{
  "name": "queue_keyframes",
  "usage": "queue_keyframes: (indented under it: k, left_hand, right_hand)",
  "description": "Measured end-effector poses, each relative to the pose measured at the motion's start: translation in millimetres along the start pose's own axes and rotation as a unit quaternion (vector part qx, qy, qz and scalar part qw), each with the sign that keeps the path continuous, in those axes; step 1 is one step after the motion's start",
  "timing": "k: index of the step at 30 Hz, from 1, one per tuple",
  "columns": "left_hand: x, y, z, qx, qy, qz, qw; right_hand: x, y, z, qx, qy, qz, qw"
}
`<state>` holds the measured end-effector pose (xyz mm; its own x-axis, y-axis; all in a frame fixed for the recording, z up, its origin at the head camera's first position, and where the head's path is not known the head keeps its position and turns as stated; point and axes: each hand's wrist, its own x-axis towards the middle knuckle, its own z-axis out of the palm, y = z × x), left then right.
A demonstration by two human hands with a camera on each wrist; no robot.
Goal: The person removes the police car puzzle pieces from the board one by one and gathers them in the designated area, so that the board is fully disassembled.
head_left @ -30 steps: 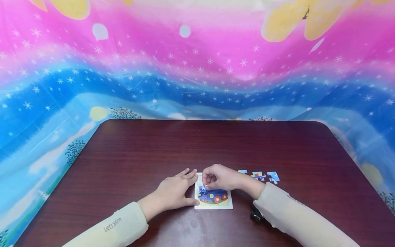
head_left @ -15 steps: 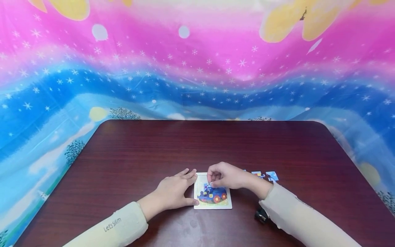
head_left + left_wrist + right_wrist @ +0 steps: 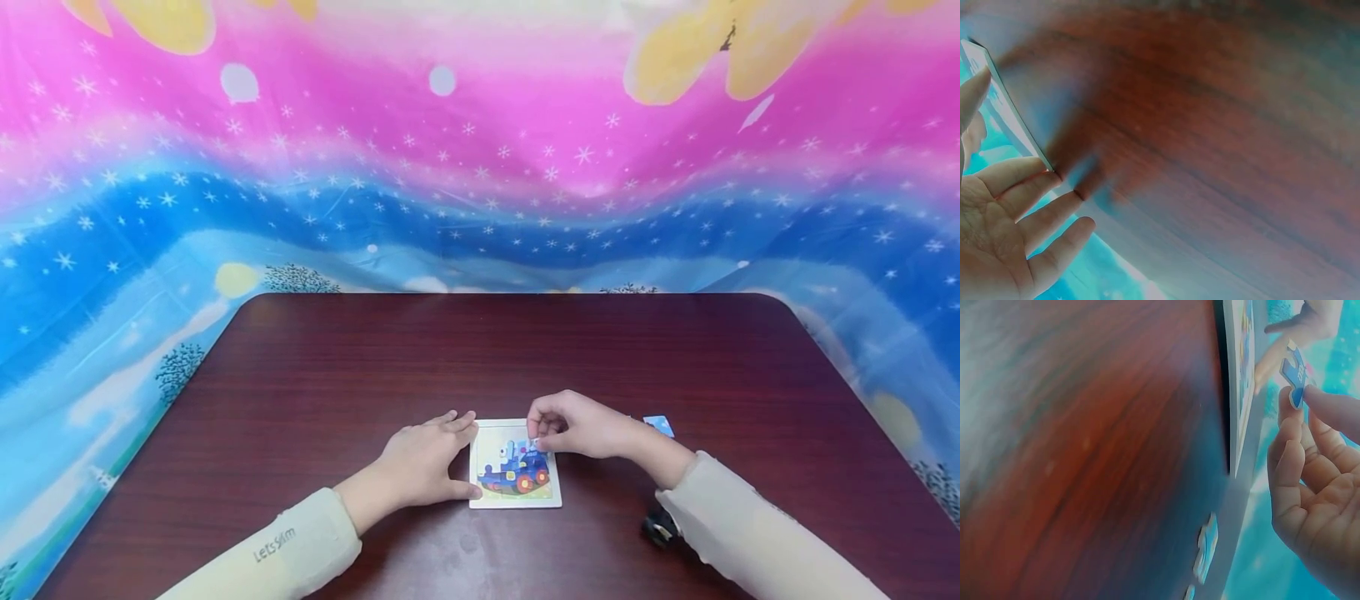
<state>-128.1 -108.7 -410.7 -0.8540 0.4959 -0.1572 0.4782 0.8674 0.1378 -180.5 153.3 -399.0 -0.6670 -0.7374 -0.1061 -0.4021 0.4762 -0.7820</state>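
Note:
A square puzzle board (image 3: 517, 504) with a white rim and a blue train picture lies flat on the table. My left hand (image 3: 423, 467) rests at its left edge, thumb and fingers spread and fairly straight. In the left wrist view, those fingertips (image 3: 1054, 172) touch the board's side. Over the board's upper right part, my right hand (image 3: 581, 425) pinches a small puzzle piece. The right wrist view shows this blue puzzle piece (image 3: 1296, 372) between thumb and index finger, held above the table and apart from the board (image 3: 1235, 387). Part of the picture's right side is hidden behind my fingers.
A loose light-blue puzzle piece (image 3: 657, 425) lies on the dark wooden table (image 3: 375, 358), right of the board; my right wrist hides others. A black device (image 3: 660, 529) is strapped under the right sleeve. Behind the table hangs a colourful printed cloth (image 3: 480, 167).
My right hand has moved rightward over the board with the pinched puzzle piece, uncovering more of the train and covering some loose pieces. My left hand has stayed in place.

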Motion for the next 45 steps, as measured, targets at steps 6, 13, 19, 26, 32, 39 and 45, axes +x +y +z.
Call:
queue_keyframes:
  k: [6, 13, 19, 26, 32, 39, 45]
  left_hand:
    - [-0.4, -0.3, 0.0, 0.002, 0.001, 0.004, 1.0]
    - [-0.6, -0.4, -0.2, -0.002, 0.003, 0.005, 1.0]
    - [0.0, -0.9, -0.9, -0.004, 0.004, 0.004, 1.0]
    - [-0.5, -1.0, -1.3, -0.006, 0.002, 0.006, 1.0]
    - [-0.1, -1.5, 0.2, -0.007, -0.002, 0.003, 1.0]
    - [-0.8, -2.2, 0.3, -0.011, 0.0, 0.002, 0.9999]
    - [-0.5, -1.3, -1.1, -0.011, 0.002, 0.005, 0.9999]
  right_hand:
    - [-16.5, 5.4, -12.6, 0.007, 0.023, 0.02, 0.9995]
    - [-38.2, 13.8, -30.1, 0.015, 0.042, 0.022, 0.9988]
    - [-52.3, 23.8, -36.0, 0.011, 0.048, 0.032, 0.9983]
    - [-60.7, 30.4, -34.4, 0.007, 0.037, 0.051, 0.998]
    - [-63.1, 35.0, -30.5, 0.013, 0.03, 0.056, 0.9979]
    - [-62.9, 37.5, -24.4, 0.001, 0.024, 0.045, 0.9987]
    - [-65.3, 37.0, -23.5, -0.016, 0.03, 0.045, 0.9984]
